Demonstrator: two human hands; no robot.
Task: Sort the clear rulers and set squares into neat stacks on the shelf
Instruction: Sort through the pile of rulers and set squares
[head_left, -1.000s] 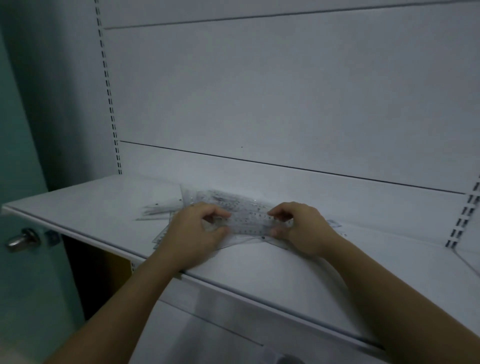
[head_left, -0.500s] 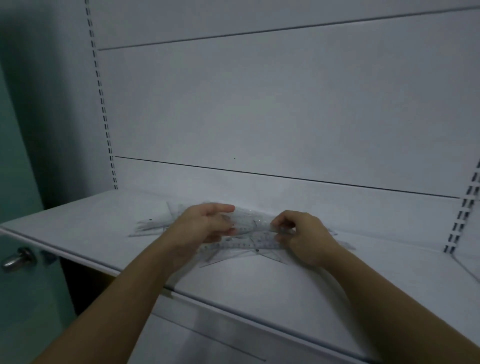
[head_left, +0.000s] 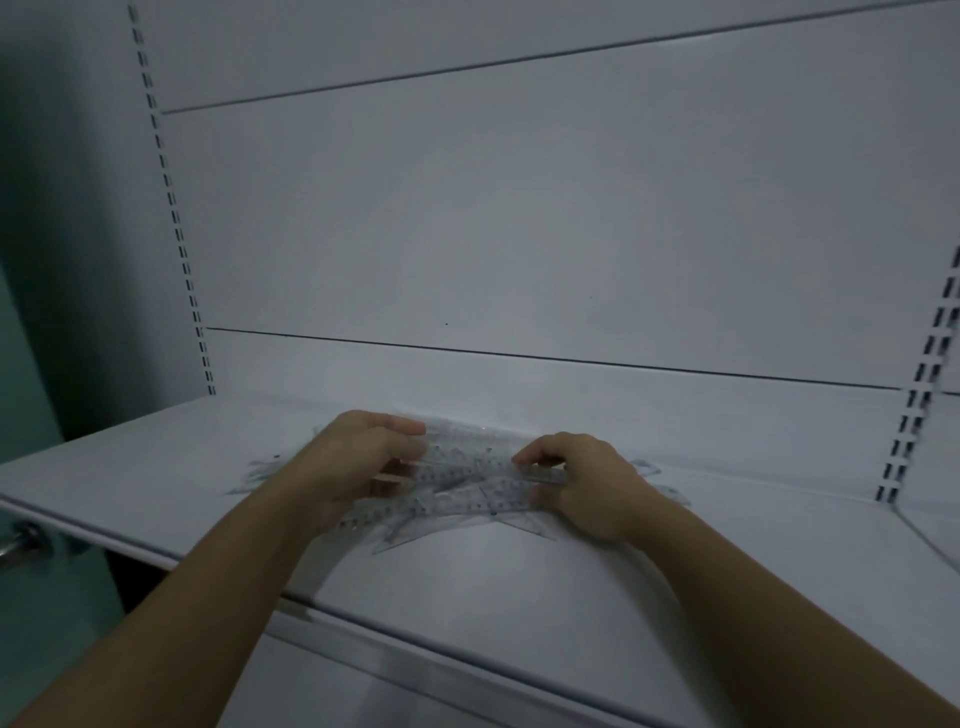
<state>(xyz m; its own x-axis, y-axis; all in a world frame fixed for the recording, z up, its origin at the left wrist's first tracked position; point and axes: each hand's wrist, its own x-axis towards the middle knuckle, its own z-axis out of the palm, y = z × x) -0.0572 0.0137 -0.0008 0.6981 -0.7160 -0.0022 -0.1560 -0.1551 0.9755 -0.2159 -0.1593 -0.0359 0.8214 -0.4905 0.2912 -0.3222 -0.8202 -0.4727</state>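
Your forearms reach over the shelf (head_left: 519, 597). Left hand (head_left: 363, 462) and right hand (head_left: 587, 483) curl inward, each grip clamped on one end of the clear rulers (head_left: 467, 465), just above the set squares (head_left: 441, 527).

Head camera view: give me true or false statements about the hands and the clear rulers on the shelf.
1. The left hand and right hand each hold an end of a bundle of clear rulers. True.
2. The clear pieces on the shelf already lie in neat stacks. False: they lie spread and crossed.
3. A metal door handle shows at the left edge, below the shelf. True.
4. The right hand lies flat, holding nothing. False: it pinches the bundle's right end.
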